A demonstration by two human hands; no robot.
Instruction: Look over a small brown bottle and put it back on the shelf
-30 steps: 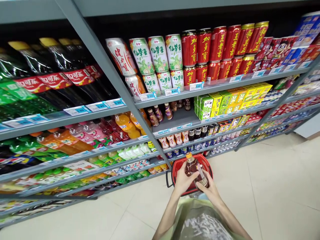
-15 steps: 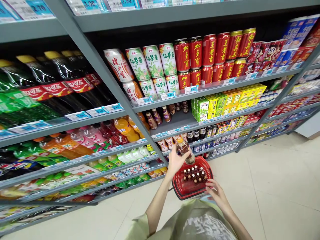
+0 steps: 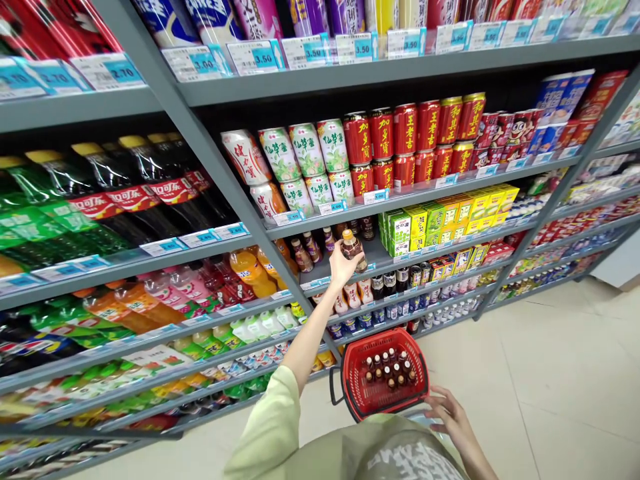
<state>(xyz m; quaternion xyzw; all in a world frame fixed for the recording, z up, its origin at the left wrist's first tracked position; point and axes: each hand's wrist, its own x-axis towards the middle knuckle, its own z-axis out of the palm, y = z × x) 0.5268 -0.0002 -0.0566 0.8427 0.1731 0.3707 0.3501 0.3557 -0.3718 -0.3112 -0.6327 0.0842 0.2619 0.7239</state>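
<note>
The left hand (image 3: 342,269) pinches the brown bottle (image 3: 352,248), cap up, at the shelf (image 3: 381,256) below the red cans (image 3: 405,130); bottle-to-shelf contact cannot be determined. The right hand (image 3: 453,415), fingers loosely spread, is beside the red basket (image 3: 387,401) containing capped bottles (image 3: 387,371).

A shop, judging by price labels (image 3: 306,51) along grey shelves (image 3: 360,81) of canned drinks (image 3: 357,139) and a shopping basket (image 3: 385,401)

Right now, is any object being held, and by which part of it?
The left hand holds a brown bottle by its body, below the orange cap; the right hand appears empty.
</note>
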